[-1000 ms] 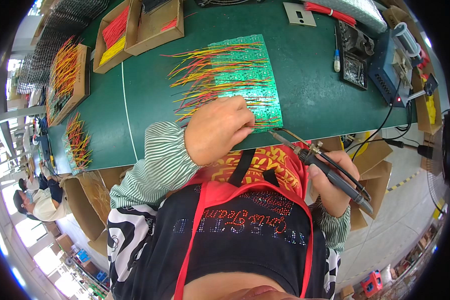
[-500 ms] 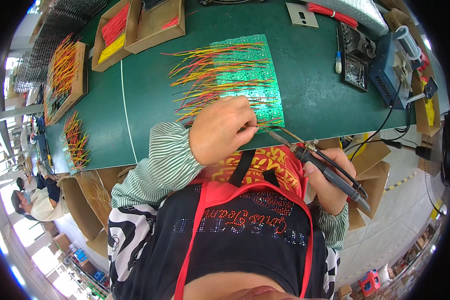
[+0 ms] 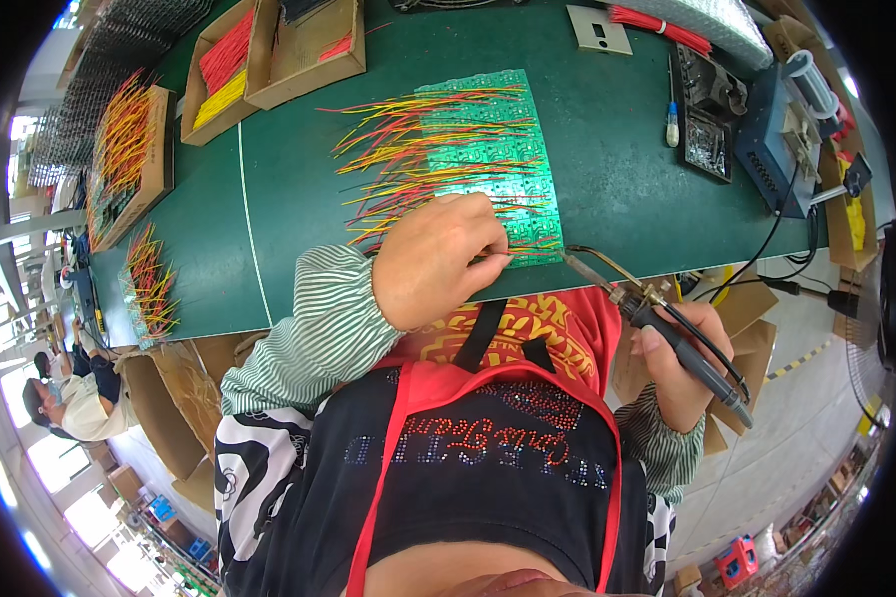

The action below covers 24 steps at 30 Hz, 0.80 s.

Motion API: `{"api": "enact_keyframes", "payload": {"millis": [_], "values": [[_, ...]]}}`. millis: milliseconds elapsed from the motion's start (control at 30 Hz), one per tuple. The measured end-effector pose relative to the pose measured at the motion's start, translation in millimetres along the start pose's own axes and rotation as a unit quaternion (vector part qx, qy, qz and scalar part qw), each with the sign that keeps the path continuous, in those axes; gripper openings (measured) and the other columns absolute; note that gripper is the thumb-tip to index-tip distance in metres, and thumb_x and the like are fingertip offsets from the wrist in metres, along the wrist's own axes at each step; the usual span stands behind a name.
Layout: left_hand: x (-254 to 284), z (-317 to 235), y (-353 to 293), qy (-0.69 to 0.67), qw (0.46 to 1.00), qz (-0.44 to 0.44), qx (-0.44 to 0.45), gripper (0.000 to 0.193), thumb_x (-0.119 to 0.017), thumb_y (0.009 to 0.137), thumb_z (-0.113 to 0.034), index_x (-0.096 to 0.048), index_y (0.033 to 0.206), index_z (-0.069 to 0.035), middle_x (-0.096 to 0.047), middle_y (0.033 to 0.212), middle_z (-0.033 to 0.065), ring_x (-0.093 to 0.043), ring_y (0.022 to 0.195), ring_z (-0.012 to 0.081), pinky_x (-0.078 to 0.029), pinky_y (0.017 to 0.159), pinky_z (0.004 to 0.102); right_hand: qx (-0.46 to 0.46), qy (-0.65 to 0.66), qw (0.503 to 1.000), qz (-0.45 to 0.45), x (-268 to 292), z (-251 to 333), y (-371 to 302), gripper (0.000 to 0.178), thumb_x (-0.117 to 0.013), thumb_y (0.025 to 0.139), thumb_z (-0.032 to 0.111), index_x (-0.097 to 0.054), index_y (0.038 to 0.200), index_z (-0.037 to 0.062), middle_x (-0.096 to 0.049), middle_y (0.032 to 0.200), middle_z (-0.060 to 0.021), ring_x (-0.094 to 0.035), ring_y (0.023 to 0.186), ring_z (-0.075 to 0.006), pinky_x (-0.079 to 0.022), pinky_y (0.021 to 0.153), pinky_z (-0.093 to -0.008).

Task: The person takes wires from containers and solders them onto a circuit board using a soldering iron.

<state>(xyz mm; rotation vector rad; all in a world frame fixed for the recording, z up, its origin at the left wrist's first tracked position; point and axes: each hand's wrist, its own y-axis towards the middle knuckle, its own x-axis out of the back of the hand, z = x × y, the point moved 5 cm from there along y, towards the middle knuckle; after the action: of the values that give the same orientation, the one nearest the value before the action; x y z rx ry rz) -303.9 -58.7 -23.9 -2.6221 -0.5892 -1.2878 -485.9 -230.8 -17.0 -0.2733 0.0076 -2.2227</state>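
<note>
A green circuit board panel point(image 3: 508, 179) lies on the bench, with rows of red, yellow and black wires point(image 3: 393, 159) reaching out past its left edge. Over the panel's near left part, my left hand point(image 3: 443, 249) is closed in a pinch on a thin wire, its fingertips close to the board's near edge. My right hand point(image 3: 682, 363) grips a soldering iron point(image 3: 682, 353) with a thin feed tube fixed alongside it. The iron's tip points at the panel's near right corner, a little apart from my left fingertips. My left hand hides some of the wires beneath it.
Cardboard trays point(image 3: 304, 75) of loose wires stand at the back left. Farther left are a box of wired boards point(image 3: 129, 164) and another wired panel point(image 3: 149, 284). To the right are a blue soldering station point(image 3: 772, 139), a black tray point(image 3: 707, 144) and hanging cables. Another person point(image 3: 75, 398) sits far left.
My right hand has drawn the soldering iron to the right, so its tip has left the spot by my left fingertips. The left hand stays nearly in place.
</note>
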Motion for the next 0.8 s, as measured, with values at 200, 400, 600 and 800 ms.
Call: {"api": "enact_keyframes", "payload": {"millis": [200,400,600,800], "values": [[6.3,-1.0,-2.3,0.009,1.000,0.009,-0.004,0.011,-0.065,0.076,-0.013,-0.060,0.075,-0.004,-0.054,0.079,0.0075,-0.056,0.078,0.0257,-0.044,0.067,0.0363,0.019,-0.034,0.999,-0.037,9.2,-2.6,4.6,0.022,-0.072,0.071,0.008,-0.059,0.086,-0.0017,-0.062,0.071,-0.0057,-0.058,0.062,-0.0097,-0.047,0.059,-0.0226],[60.4,28.4,5.1,0.108,0.993,0.057,-0.003,0.009,-0.064,0.076,-0.013,-0.061,0.077,-0.004,-0.056,0.078,0.0089,-0.057,0.075,0.0265,-0.046,0.065,0.0354,0.011,0.024,0.999,-0.037,12.0,-4.6,11.9,0.023,-0.071,0.073,0.006,-0.057,0.090,-0.0033,-0.062,0.073,-0.0074,-0.059,0.060,-0.0110,-0.048,0.059,-0.0235],[83.8,76.1,73.0,0.187,0.980,-0.066,-0.002,0.025,-0.063,0.080,-0.024,-0.062,0.091,-0.002,-0.058,0.090,0.0117,-0.057,0.086,0.0267,-0.045,0.076,0.0358,0.026,0.043,0.998,-0.029,12.3,-3.9,17.1,0.021,-0.069,0.074,0.004,-0.057,0.090,-0.0033,-0.063,0.076,-0.0091,-0.060,0.062,-0.0120,-0.049,0.060,-0.0244],[78.0,85.7,90.4,0.103,0.994,0.040,-0.026,0.030,-0.065,0.081,-0.028,-0.061,0.095,-0.002,-0.059,0.094,0.0108,-0.057,0.090,0.0251,-0.044,0.079,0.0329,-0.001,0.065,0.997,-0.050,20.0,-7.0,18.5,0.021,-0.069,0.074,0.004,-0.057,0.090,-0.0029,-0.063,0.076,-0.0092,-0.060,0.064,-0.0124,-0.049,0.061,-0.0249]]}}
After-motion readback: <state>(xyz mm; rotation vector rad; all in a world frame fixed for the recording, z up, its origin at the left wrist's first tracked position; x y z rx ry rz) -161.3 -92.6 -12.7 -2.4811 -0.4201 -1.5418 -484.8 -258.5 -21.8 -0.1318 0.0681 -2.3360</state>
